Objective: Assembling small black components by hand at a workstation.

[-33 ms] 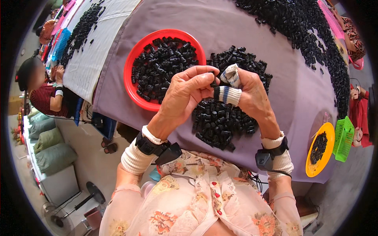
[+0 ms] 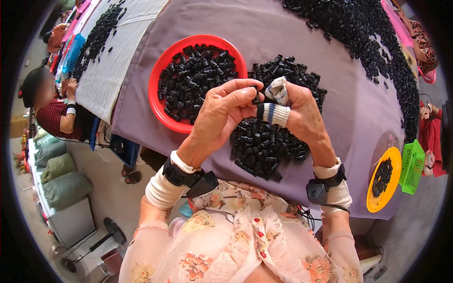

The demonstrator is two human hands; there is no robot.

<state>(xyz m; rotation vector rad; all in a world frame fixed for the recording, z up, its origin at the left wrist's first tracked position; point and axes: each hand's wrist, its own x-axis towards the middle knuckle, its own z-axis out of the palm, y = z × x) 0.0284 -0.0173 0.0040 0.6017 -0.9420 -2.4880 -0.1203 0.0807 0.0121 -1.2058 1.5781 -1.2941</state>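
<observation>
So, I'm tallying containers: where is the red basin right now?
In the head view, left of centre: the red basin sits on the purplish cloth, just left of the loose pile of black parts.

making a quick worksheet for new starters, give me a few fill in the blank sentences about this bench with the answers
1. The left hand pinches a small part whose colour is ____.
2. Striped finger covers are worn on the person's ____ hand.
3. The round bowl full of parts is coloured ____.
4. The green basket lies beside a ____ plate.

Missing words: black; right; red; yellow.
</observation>
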